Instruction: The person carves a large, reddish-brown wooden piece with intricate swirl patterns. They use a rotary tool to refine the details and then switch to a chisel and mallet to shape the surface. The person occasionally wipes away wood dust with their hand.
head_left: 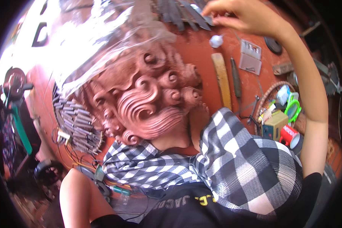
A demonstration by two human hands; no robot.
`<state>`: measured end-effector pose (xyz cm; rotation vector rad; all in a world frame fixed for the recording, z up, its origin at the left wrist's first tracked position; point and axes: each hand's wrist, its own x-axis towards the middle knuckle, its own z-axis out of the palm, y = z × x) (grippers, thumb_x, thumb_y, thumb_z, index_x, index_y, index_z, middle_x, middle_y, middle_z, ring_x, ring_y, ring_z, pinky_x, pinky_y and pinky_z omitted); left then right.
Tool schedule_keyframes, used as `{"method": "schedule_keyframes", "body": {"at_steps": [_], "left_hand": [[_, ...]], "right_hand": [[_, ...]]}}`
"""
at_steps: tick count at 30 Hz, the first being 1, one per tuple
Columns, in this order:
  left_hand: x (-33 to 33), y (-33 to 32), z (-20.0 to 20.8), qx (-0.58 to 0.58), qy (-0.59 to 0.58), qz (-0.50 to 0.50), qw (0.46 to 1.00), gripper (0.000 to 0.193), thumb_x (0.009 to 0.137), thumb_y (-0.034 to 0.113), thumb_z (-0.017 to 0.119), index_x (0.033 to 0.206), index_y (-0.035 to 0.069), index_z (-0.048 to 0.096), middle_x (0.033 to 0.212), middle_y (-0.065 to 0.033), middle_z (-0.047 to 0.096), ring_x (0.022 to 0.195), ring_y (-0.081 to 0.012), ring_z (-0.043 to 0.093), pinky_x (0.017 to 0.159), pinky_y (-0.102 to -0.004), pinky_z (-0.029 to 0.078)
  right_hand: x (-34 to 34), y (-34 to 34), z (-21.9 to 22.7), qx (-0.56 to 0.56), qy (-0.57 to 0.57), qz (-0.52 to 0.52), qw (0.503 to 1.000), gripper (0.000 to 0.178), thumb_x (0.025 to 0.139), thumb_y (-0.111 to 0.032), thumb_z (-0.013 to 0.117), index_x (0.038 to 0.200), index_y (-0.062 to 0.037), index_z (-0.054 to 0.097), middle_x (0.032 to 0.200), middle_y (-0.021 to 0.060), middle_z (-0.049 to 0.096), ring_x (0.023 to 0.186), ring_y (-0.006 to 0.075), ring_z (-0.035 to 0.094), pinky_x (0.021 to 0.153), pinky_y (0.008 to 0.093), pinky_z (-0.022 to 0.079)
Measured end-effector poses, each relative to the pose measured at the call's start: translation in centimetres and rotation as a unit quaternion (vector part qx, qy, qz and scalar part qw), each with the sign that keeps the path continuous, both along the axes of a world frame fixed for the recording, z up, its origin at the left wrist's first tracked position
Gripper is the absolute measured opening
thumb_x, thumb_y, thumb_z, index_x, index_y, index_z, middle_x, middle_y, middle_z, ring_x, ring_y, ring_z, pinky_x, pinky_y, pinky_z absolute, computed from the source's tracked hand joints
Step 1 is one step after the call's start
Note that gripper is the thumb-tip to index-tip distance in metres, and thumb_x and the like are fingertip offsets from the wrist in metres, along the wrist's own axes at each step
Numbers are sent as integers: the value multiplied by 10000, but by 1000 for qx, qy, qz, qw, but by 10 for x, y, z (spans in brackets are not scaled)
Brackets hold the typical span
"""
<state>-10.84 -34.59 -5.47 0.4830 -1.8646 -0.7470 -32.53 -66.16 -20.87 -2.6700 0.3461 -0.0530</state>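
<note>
My right hand reaches to the top of the head view, over a group of flat, dark metal blades on the red floor. Its thumb and fingers are bent with a gap between them; nothing is plainly held, and the fingertips are close to the blades. In front of me is a carved reddish-brown sculpture with curls, spirals and flowing grooves. Clear plastic sheeting drapes over its far part. My left arm is bent at the lower left, its hand out of view.
Right of the sculpture lie a yellowish wooden strip, a slim dark tool and an open small case. A wicker basket holds a red mug and a box. Many metal carving tools lie at the left, near cables.
</note>
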Motion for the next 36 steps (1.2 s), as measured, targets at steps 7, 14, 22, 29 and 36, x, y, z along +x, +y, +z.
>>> {"method": "schedule_keyframes", "body": {"at_steps": [7,14,22,29,36], "left_hand": [[-28,77,-15,-187,-204,65,959,240,804,194,589,944,2,626,864,-91,597,779,-236,591,667,-378,483],[-33,144,-121,-175,-367,0,914,288,780,202,579,930,-41,613,845,-115,587,769,-250,597,669,-393,496],[-20,186,-297,355,-307,241,849,364,903,291,639,1178,54,614,1159,-140,613,1123,-334,568,961,-431,454],[-98,83,-289,148,-165,219,950,403,1004,324,478,1275,36,557,1331,-149,546,1274,-324,479,1087,-408,374],[-145,72,-311,217,-270,156,925,484,1005,418,359,994,36,657,1017,-140,594,1040,-322,565,909,-438,451]], "right_hand": [[-11,80,10,-8,-55,38,998,211,837,-137,673,1026,-42,680,922,152,701,835,330,675,750,410,528],[-26,184,74,436,22,158,886,360,893,-235,661,1114,50,671,1050,179,711,1026,295,686,945,392,507],[-65,234,41,640,-28,195,743,705,940,-481,368,948,141,698,969,292,693,1042,417,659,1053,496,397],[-88,293,119,510,34,171,843,611,914,-461,441,996,81,713,1011,230,711,1061,357,669,1053,456,402],[-96,329,142,477,76,252,839,541,927,-422,502,1044,64,708,1052,185,715,1108,330,653,1064,469,387]]}}
